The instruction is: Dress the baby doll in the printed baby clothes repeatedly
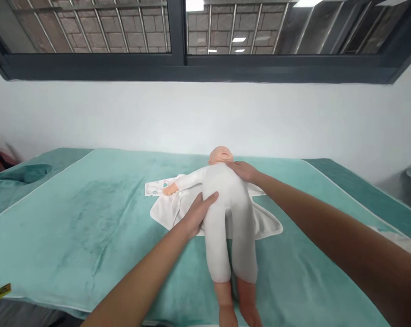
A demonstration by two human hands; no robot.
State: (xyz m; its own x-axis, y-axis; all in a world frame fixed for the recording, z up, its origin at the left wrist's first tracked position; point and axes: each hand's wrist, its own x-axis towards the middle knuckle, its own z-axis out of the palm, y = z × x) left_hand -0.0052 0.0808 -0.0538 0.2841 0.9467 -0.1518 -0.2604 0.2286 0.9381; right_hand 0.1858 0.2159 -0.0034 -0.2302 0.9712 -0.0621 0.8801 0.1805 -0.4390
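Left hand (199, 212) clasps side of white cloth-bodied baby doll (222, 187), centre frame; right hand (242, 170) touches its shoulder, grip unclear; white cloth garment (165, 213) beneath.

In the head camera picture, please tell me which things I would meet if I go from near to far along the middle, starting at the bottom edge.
Doll's feet, left hand, right hand, doll's head, white wall, dark window frame.
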